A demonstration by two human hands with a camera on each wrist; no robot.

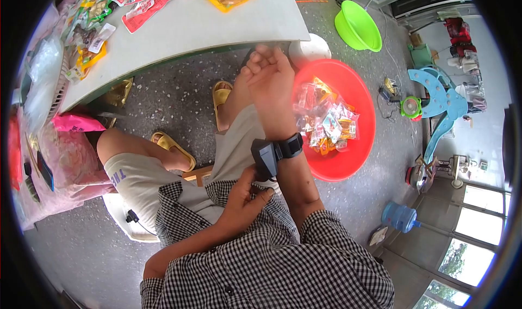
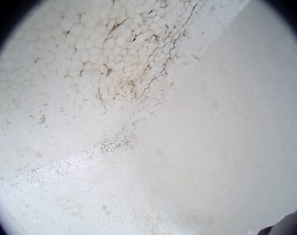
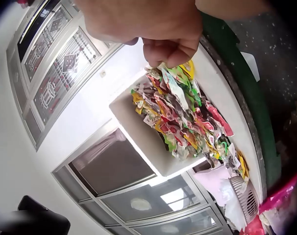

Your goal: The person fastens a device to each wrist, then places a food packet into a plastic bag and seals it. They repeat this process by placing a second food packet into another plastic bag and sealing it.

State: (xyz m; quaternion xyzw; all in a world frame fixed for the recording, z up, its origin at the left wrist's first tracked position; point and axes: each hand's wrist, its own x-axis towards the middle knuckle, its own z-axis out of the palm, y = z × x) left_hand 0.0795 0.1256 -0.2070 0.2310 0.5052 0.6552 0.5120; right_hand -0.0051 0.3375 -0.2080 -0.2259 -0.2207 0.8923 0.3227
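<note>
Head view puts the black wrist device (image 1: 266, 159) on the right forearm, the left hand (image 1: 244, 200) at its lower edge; I cannot tell whether that grip is clasping or just touching. The right hand (image 1: 267, 83) is empty, palm showing, its grip released and loosely curled. Beside that arm, a red tub (image 1: 365, 140) holds packets (image 1: 331, 125); more lie on the surface (image 1: 206, 26). Only the right wrist view shows the white box (image 3: 138, 129) crammed with packets — the left wrist view shows just white foam (image 2: 212, 122).
</note>
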